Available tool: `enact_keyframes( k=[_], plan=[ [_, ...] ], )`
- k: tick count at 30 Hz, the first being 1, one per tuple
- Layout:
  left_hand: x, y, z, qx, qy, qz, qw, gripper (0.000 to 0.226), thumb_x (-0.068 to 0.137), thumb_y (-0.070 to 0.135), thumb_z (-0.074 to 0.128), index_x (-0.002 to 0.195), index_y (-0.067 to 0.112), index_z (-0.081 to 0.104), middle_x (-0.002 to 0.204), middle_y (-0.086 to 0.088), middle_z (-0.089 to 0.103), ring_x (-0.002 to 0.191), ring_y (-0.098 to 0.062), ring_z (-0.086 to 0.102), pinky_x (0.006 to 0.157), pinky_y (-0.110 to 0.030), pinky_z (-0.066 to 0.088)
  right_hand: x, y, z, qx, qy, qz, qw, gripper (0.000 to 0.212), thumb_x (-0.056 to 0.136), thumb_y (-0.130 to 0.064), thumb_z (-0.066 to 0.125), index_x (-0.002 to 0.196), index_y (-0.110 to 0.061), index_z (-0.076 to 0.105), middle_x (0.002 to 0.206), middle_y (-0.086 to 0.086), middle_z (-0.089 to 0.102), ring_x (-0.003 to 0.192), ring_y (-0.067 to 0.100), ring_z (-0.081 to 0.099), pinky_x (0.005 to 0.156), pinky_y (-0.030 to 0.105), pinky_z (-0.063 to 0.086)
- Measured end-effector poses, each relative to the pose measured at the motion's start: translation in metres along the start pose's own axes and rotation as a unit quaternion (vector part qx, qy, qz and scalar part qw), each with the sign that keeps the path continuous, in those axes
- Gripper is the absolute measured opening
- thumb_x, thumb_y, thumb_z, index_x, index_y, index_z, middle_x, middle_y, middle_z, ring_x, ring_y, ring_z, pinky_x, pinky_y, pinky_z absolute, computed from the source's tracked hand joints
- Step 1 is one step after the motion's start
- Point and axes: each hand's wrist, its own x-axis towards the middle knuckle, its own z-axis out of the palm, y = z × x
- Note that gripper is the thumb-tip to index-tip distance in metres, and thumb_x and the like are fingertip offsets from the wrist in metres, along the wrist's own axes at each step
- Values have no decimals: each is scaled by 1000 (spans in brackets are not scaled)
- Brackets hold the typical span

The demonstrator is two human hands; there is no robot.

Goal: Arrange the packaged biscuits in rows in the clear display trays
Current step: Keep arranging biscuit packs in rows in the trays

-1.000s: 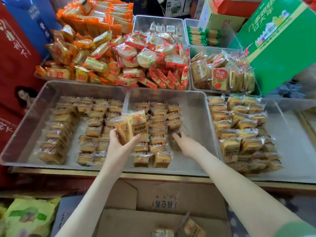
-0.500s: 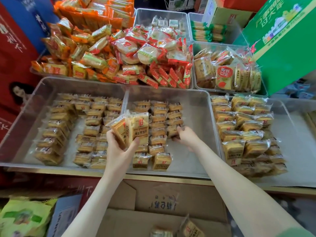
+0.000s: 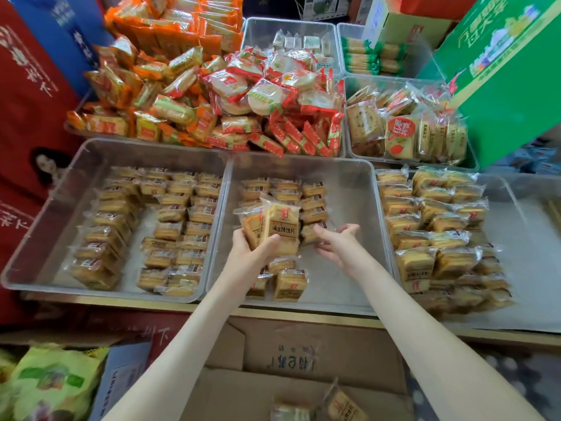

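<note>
Three clear display trays stand side by side: the left tray [image 3: 36, 238], the middle tray [image 3: 352, 189] and the right tray [image 3: 528, 232], each with rows of packaged biscuits. My left hand [image 3: 246, 253] grips a small stack of biscuit packs [image 3: 273, 226] upright above the middle tray. My right hand [image 3: 337, 241] hovers palm up, fingers spread and empty, just right of the third biscuit row [image 3: 314, 205] in that tray. The right half of the middle tray is bare.
Behind the trays lie heaps of orange and red snack packs [image 3: 212, 95] and more clear bins [image 3: 406, 129]. A green carton [image 3: 510, 80] leans at the back right. An open cardboard box [image 3: 303, 375] with a few biscuit packs sits below the counter edge.
My right hand has let go of the pack it set at the end of the third row and lifted, turning palm up. My left hand and its stack stay about where they were.
</note>
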Motion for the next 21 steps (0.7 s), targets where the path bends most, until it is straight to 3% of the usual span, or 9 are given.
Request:
enact_keyframes(
  k=[3, 5, 8, 11, 13, 15, 18, 21],
  plan=[
    [11, 5, 17, 60, -27, 21, 998, 47, 92, 33, 64, 127, 18, 35, 119, 3, 57, 107, -10, 60, 83, -22, 53, -4, -1, -6, 19, -56, 31, 998, 49, 95, -29, 61, 129, -1, 39, 127, 24, 56, 117, 32, 59, 107, 43, 44],
    [18, 8, 29, 116, -51, 44, 991, 46, 93, 35, 63, 125, 19, 34, 111, 10, 55, 101, -2, 58, 71, -14, 49, -6, -2, -10, 47, -75, 43, 995, 48, 96, -44, 53, 120, -2, 55, 125, 21, 60, 119, 31, 57, 110, 42, 40],
    [31, 6, 40, 198, -75, 71, 975, 46, 92, 36, 64, 120, 20, 33, 103, 17, 52, 92, 5, 54, 65, -11, 45, -8, -6, -14, 89, -122, 54, 987, 73, 85, -71, 39, 116, -9, 64, 116, 14, 67, 113, 29, 59, 104, 41, 36],
    [40, 4, 47, 251, -91, 86, 960, 46, 92, 34, 64, 119, 20, 30, 101, 17, 50, 88, 5, 53, 59, -6, 44, -5, -6, -20, 122, -188, 62, 973, 88, 72, -80, 43, 127, -14, 62, 111, 10, 66, 98, 25, 60, 88, 39, 38],
    [45, 2, 49, 265, -113, 86, 954, 47, 93, 35, 64, 120, 19, 29, 108, 11, 52, 93, 2, 54, 63, -7, 45, -6, -6, -22, 92, -229, 62, 967, 78, 75, -66, 59, 136, -18, 53, 124, 6, 65, 114, 24, 58, 101, 44, 33],
    [49, 1, 49, 285, -144, 71, 945, 50, 91, 41, 63, 122, 20, 30, 120, 1, 51, 105, -7, 53, 79, -15, 47, -9, -6, -22, 64, -254, 67, 963, 70, 72, -39, 79, 134, -19, 52, 127, 6, 64, 121, 23, 55, 110, 44, 32],
    [51, 3, 46, 410, -170, 45, 895, 52, 87, 51, 61, 121, 28, 29, 123, -2, 40, 120, -26, 41, 102, -43, 40, -12, -8, -19, 42, -231, 46, 971, 43, 77, -1, 69, 118, -12, 60, 110, 10, 67, 104, 22, 62, 100, 36, 46],
    [46, 3, 44, 525, -161, 92, 831, 69, 90, 55, 55, 141, 20, 24, 139, -5, 32, 134, -29, 25, 111, -44, 21, -12, -7, -19, 13, -225, 24, 974, 35, 82, 14, 59, 109, -7, 63, 96, 8, 70, 96, 21, 64, 86, 30, 54]
  ],
)
